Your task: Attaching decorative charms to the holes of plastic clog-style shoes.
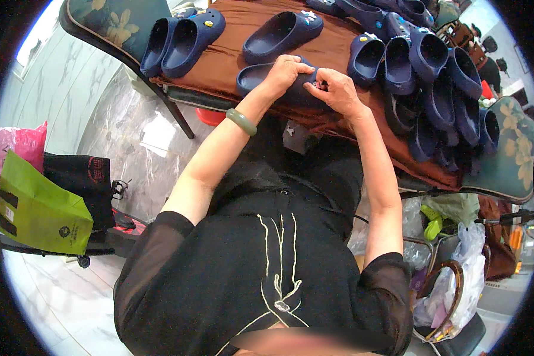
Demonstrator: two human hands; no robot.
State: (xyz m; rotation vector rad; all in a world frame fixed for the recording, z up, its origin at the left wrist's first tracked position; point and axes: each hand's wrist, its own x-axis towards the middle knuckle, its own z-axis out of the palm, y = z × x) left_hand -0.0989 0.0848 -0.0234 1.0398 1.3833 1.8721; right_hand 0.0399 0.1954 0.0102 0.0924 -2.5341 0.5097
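The left hand is bent, not spread wide. Its fingers curl over the front part of a dark blue shoe and hold it. The right hand is at the toe of the same shoe, just beside the left hand. Its fingers are folded in, and its thumb and first finger come close together near a small pinkish bit. That bit is too small to name, and I cannot tell if the right hand is pinching it or only touching the shoe.

The shoe is at the near edge of a brown cloth, right in front of the person. Its open heel end points left, and the hands hide much of its toe.

Just behind it lies another blue shoe with little charms on top. More blue shoes sit off to the left — two side by side — and a big heap of blue shoes is on the right. A round green bangle is on the left arm, a bit below the wrist.
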